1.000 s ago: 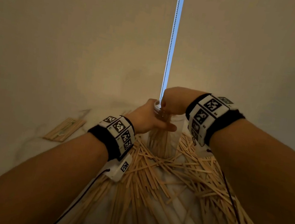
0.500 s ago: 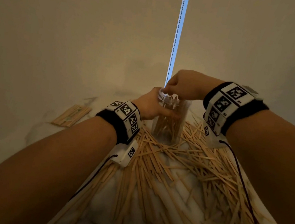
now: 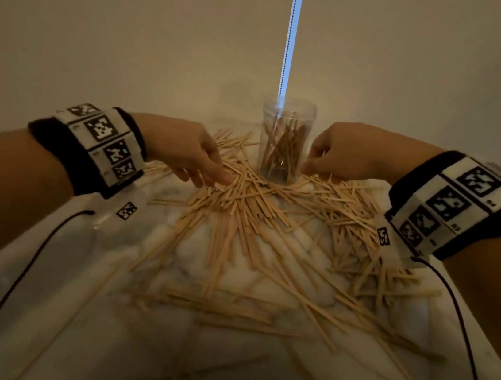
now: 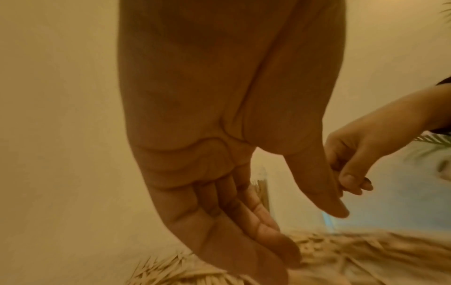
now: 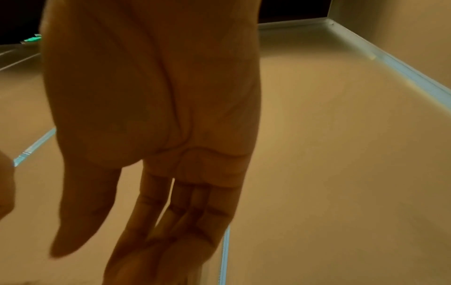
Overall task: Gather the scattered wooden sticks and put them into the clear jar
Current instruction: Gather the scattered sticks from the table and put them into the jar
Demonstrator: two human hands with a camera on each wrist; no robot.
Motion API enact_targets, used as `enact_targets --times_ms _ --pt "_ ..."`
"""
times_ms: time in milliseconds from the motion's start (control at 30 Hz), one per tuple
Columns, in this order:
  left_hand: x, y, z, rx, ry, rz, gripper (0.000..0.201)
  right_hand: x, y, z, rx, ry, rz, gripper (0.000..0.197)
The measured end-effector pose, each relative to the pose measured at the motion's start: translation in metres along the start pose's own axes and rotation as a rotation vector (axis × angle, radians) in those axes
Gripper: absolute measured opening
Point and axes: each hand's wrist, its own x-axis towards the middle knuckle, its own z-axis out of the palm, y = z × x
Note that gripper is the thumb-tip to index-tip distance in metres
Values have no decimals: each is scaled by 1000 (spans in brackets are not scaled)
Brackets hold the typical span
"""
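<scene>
The clear jar (image 3: 285, 136) stands upright at the far middle of the table, partly filled with wooden sticks. A wide pile of loose sticks (image 3: 256, 210) spreads in front of it and to both sides. My left hand (image 3: 212, 175) lies left of the jar, its straight fingers (image 4: 268, 237) touching the top of the pile. My right hand (image 3: 309, 166) is at the jar's right base, fingertips down on the sticks. Its fingers (image 5: 185, 221) look straight in the right wrist view and hold nothing that I can see. The jar's edge (image 4: 262, 185) peeks out behind my left palm.
The table is white marble (image 3: 218, 362), with sticks thinning out toward the near edge. A plain blind hangs right behind the jar, with a bead chain (image 3: 291, 34) above it. Black cables trail from both wristbands.
Both hands have left the jar, the left from its side and the right from its mouth. They have come down onto the pile on either side. The jar now stands alone.
</scene>
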Motion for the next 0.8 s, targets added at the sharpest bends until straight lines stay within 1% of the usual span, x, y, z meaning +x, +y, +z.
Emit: enact_targets --times_ms 67,100,133,200,267,300,367,400,467,500,600,633,700,733,767,800 --pt "-28 -12 8 100 -55 -47 43 -24 3 14 -11 -120 29 35" --pt "-42 -19 13 166 -103 -77 45 -36 5 20 -21 -165 42 38" --pt "-55 -24 18 240 -164 -111 52 -47 8 25 -39 -202 57 43" --pt "-81 -33 27 378 -271 -196 66 -69 14 33 -109 -285 110 61" --pt "-102 -39 34 469 -337 -286 73 -87 18 37 -179 -396 195 83" --pt "-110 -42 36 480 -357 -320 75 -95 19 38 -191 -455 240 89" --pt "-121 -47 43 457 -379 -358 73 -109 19 40 -218 -548 299 85" --pt "-124 -49 47 440 -381 -357 68 -115 20 42 -227 -574 318 83" --pt "-126 -53 56 390 -350 -320 51 -125 17 49 -238 -607 326 83" --pt "-127 -54 60 345 -325 -304 42 -128 15 53 -244 -618 318 80" --pt "-127 -51 67 229 -274 -263 28 -128 4 61 -197 -630 309 53" --pt "-128 -48 70 200 -243 -251 25 -125 0 62 -167 -635 300 47" --pt "-126 -43 78 108 -140 -219 18 -119 -12 64 -152 -630 269 36" --pt "-123 -39 83 76 -81 -191 17 -116 -18 64 -162 -619 248 30" --pt "-121 -33 87 69 -34 -156 22 -114 -25 65 -174 -600 225 26" --pt "-121 -27 92 76 -12 -121 34 -111 -32 66 -183 -573 203 24"
